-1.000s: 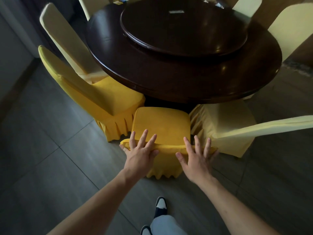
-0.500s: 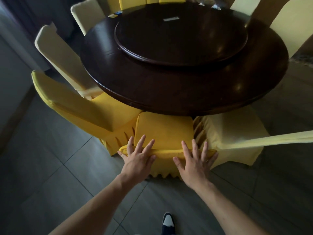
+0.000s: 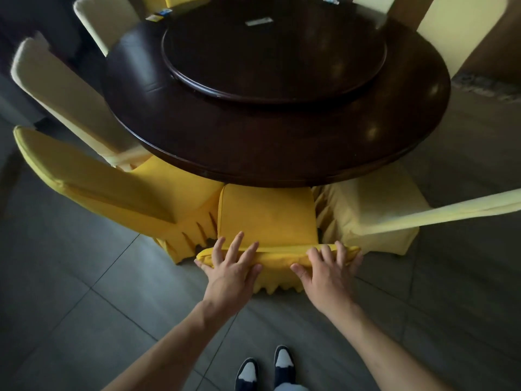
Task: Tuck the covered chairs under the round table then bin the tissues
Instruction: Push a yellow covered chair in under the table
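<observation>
A chair in a deep yellow cover [image 3: 266, 214] stands in front of me, its seat front under the edge of the dark round table [image 3: 282, 142]. My left hand [image 3: 229, 268] and my right hand [image 3: 328, 270] press flat on the top of its backrest, fingers spread and straight. Another deep yellow covered chair [image 3: 112, 187] stands to its left and a pale yellow one [image 3: 380, 218] to its right, both partly under the table. No tissues can be made out for certain; small pale items [image 3: 258, 22] lie on the turntable [image 3: 273, 49].
More pale covered chairs [image 3: 62, 94] ring the table at the left and back. Grey floor tiles [image 3: 84, 306] stretch around me. My two shoes [image 3: 265, 369] show at the bottom. A wall runs along the left.
The chair under my hands has slid further under the table, and I have stepped closer. Both hands stay flat on the backrest top.
</observation>
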